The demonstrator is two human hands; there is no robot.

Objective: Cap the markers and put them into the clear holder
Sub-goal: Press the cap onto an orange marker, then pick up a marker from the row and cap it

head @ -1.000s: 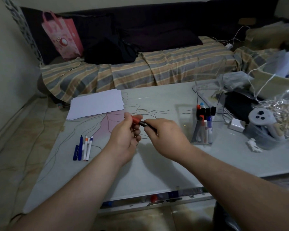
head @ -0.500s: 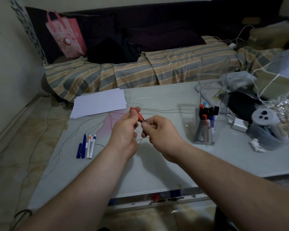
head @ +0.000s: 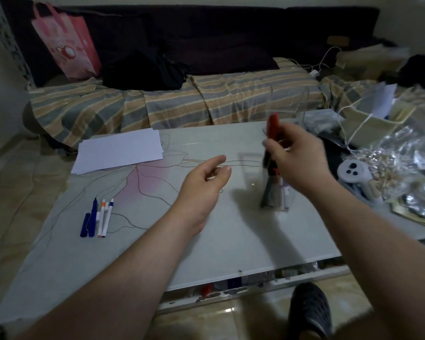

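Observation:
My right hand (head: 297,158) grips a capped red marker (head: 272,125) upright, red cap on top, just above the clear holder (head: 275,192). The holder stands on the table's right side with several markers in it, partly hidden behind my hand and blurred. My left hand (head: 204,182) hovers over the middle of the table, fingers apart and holding nothing. At the table's left lie a blue marker (head: 92,217) with a loose blue cap (head: 85,225) beside it, an orange marker (head: 100,218) and a second blue-banded marker (head: 108,217).
A stack of white paper (head: 120,150) lies at the table's back left. Clutter fills the right: a white controller (head: 353,171), crinkled plastic bags (head: 402,163), a cream basket (head: 373,121). A striped sofa (head: 172,104) with a pink bag (head: 66,42) stands behind the table.
My hands have parted: the right one carried the red marker to the right, above the holder. The left hand let go and now hangs open over the table.

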